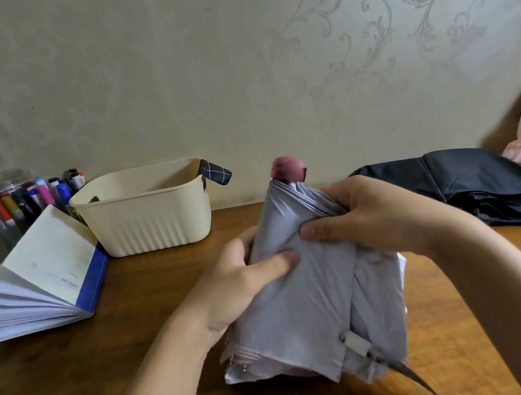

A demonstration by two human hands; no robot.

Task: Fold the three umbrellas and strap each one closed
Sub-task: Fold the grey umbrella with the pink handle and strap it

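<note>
Step in hand: you are gathering the canopy of the grey umbrella (310, 293) into pleats around its shaft. The folding is under way and the strapping is not yet done.
Left hand: your left hand (242, 280) grips the umbrella's left flank, fingers curled behind the cloth and the thumb pressed flat on the front panel.
Right hand: your right hand (369, 213) pinches a sheaf of pleats at the upper right, its thumb meeting the front fabric just beside your left thumb.
Where it is: the umbrella stands tilted over the tabletop (76, 386) in front of you, with its pink cap (287, 170) uppermost and its hem fanned out low.
How it looks: the cloth is thin and creased, bunched tight under the cap and loose and uneven at the hem, where paler inner layers show.
Strap: a pale tab (356, 342) sits at the lower hem. It is probably the closing strap, though the view is too blurred there to be sure.
Next move: lay the remaining pleats one way, roll the bundle tight with one hand holding it, then bring that tab round and fasten it.
Others: a dark umbrella (478, 179) lies loose and unstrapped on the tabletop at your right, and a dark checked bundle (214, 172) pokes over the rim of the cream basket (146, 210).
</note>
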